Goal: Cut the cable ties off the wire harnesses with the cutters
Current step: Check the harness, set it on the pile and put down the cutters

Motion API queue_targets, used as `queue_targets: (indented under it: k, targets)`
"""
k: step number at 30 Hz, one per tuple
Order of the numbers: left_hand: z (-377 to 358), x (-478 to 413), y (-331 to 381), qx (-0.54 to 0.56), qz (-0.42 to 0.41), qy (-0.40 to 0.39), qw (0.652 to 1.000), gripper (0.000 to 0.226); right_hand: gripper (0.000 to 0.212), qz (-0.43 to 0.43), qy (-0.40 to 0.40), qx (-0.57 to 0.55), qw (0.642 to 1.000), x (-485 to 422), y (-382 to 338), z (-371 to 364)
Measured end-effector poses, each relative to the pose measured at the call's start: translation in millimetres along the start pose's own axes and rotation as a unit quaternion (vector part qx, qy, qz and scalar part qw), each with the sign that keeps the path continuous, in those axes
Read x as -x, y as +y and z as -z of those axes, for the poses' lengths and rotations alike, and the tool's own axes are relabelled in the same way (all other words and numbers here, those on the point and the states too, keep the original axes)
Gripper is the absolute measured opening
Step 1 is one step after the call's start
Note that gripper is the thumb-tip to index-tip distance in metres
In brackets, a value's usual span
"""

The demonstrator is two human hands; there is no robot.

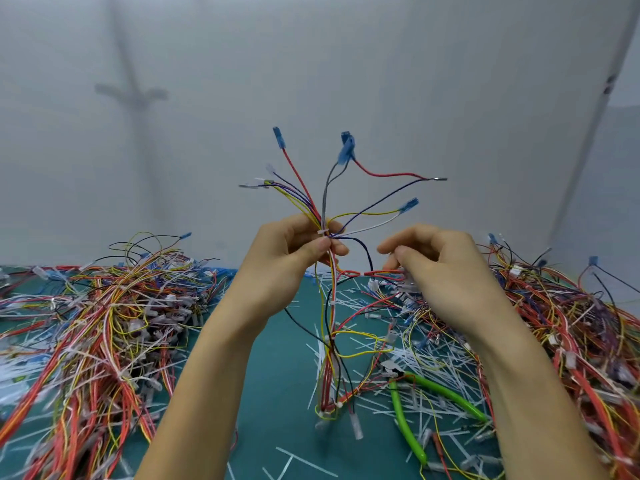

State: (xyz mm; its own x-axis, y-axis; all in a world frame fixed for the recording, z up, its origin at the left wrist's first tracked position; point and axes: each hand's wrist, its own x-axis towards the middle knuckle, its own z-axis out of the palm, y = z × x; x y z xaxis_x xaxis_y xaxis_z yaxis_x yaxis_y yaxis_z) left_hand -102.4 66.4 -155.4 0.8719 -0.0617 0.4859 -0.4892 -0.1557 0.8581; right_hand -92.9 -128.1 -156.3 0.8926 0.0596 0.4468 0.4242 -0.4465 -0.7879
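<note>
Head view: the only view; every entry below is read from it.
Left hand (294, 251): raised at centre, with my thumb and fingers closed round the wire harness, gripping it at its topmost tie.
Right hand (436, 268): raised just right of the harness, fingers curled and thumb near forefinger. Red wires run up to the fingertips. I cannot tell whether I pinch them or hold nothing.
Wire harness (331, 292): held up off the mat with its long axis vertical. Leads with blue terminals fan out above my grip, and the bundle hangs below it down to the mat.
Cable tie (323, 232): white, wrapped crosswise round the bundle right at my left thumb, uncut.
Lower ties: one partway down the bundle (330, 303), one near its bottom end (339, 405), both on.
Cutters (404, 422): green-handled, lying on the mat low and right of the harness, beside my right forearm. The head points toward the harness's lower end and the handles splay toward me. They are in neither hand.
Deciding relation: the cutters lie down and right of both hands, nearer my right. I judge the right hand fetches them while the left presents the upright bundle, so the blades meet the tie across it.
Harness piles: one left (114, 317), one right (571, 323).
Tie offcuts (429, 362): white strips scattered round the cutters.
Cutting mat (277, 393): green, under everything.
</note>
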Motion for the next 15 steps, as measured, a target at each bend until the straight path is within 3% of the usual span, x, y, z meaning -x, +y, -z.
queue_targets:
  k: [15]
  targets:
    - [2.1, -2.3, 0.4, -0.007, -0.033, 0.126, 0.991, 0.025, 0.022, 0.056, 0.134, -0.033, 0.989, 11.5, -21.9, 5.6]
